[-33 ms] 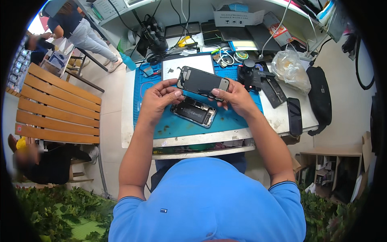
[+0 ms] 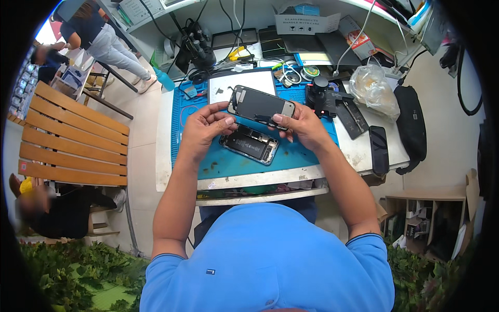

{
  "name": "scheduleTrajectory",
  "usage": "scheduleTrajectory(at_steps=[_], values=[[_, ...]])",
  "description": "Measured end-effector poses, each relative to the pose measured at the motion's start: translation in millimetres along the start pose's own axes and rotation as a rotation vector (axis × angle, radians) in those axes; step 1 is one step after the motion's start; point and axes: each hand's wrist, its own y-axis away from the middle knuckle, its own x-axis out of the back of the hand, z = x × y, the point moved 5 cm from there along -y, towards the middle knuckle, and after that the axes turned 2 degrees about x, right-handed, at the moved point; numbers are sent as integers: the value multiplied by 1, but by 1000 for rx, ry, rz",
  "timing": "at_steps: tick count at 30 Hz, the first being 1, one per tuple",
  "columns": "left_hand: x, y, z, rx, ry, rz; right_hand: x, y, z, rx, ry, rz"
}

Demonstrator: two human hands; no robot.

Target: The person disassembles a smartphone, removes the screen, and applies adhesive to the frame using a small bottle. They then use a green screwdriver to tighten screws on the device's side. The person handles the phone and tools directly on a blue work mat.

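Note:
My left hand (image 2: 210, 125) is closed at the left end of a detached black phone screen assembly (image 2: 252, 106), its fingertips at the edge. My right hand (image 2: 299, 125) grips the screen's right end, thumb on the back face beside a dark ribbon-like piece. Beneath and between my hands lies an opened phone body (image 2: 248, 144) with battery and inner parts showing, on a blue work mat (image 2: 218, 171). A white pad (image 2: 221, 83) lies behind the screen.
Tools in a holder (image 2: 200, 54), cables, boxes and a black microscope-like device (image 2: 319, 96) crowd the bench. Rightward are a dark tray (image 2: 351, 119), plastic bag (image 2: 373, 91), phone (image 2: 379, 151) and black case (image 2: 411, 127). Two or more other people are left, near a slatted wooden bench (image 2: 75, 140).

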Motion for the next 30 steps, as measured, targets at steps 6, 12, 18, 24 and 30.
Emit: scheduleTrajectory(at_steps=[6, 12, 18, 24, 30], values=[[0, 0, -5, 1, 122, 9, -11, 3, 9, -126, -175, 53], [-3, 1, -12, 89, -20, -83, -23, 5, 14, -89, -203, 40], [-1, 4, -14, 80, -104, 35, -33, 9, 8, 34, -87, 82], [-5, 11, 0, -4, -98, 44, -27, 15, -6, 147, -29, 197], [25, 31, 5, -114, 76, 111, -7, 18, -17, 191, -16, 264]])
